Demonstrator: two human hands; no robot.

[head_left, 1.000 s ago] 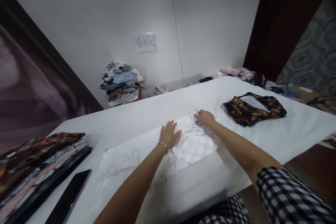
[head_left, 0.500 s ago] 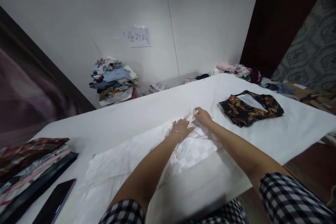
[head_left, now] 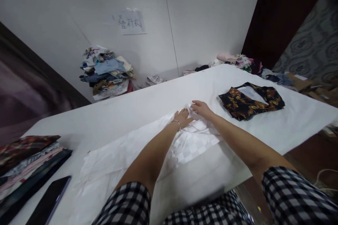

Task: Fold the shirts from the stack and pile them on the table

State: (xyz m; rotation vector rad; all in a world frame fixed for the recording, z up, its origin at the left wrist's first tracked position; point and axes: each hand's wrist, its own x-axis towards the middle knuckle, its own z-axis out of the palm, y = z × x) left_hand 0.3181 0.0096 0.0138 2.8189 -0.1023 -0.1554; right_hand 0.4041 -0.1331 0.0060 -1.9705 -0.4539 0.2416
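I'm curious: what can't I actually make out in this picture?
All in the head view:
Part of the white cloth: hidden under the left hand.
Whether the right hand pinches the cloth: too small and blurred to tell.
The near end of the phone: cut off by the bottom edge.
The rest of the clothes stack: cut off by the left edge.
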